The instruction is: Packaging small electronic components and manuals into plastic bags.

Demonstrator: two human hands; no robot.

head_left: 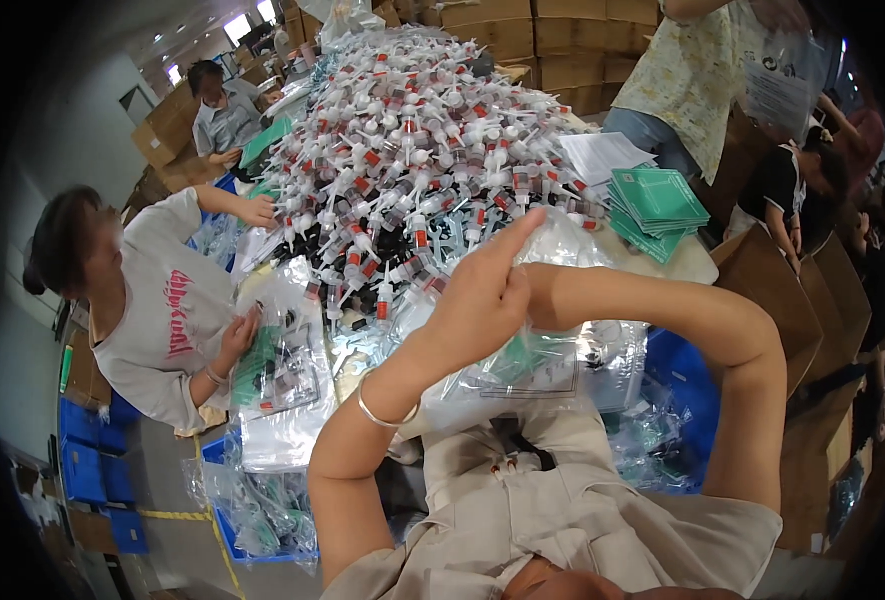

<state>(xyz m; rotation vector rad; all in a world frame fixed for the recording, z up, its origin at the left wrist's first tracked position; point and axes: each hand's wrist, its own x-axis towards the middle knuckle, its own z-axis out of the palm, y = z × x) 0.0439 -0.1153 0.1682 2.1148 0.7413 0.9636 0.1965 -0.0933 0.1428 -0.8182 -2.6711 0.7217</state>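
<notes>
My left hand (483, 295), with a bangle on its wrist, is raised over the front of the table, its forefinger stretched out. The other fingers are mostly hidden. My right forearm (613, 295) crosses from the right and ends behind the left hand, so the right hand's fingers cannot be seen. Just beneath both hands lies a clear plastic bag (553, 375) with something green inside. Beyond them rises a large heap of small clear bottles (413, 130) with white nozzle tips and red or dark parts. Pale-blue small pieces (358, 348) lie at its near edge.
Green packets (660, 205) and white paper sheets (606, 157) rest at the right. A co-worker (158, 290) at the left holds a filled clear bag (281, 350). Blue bins (685, 372) with bagged goods flank me. Open cardboard boxes (778, 295) stand at the right.
</notes>
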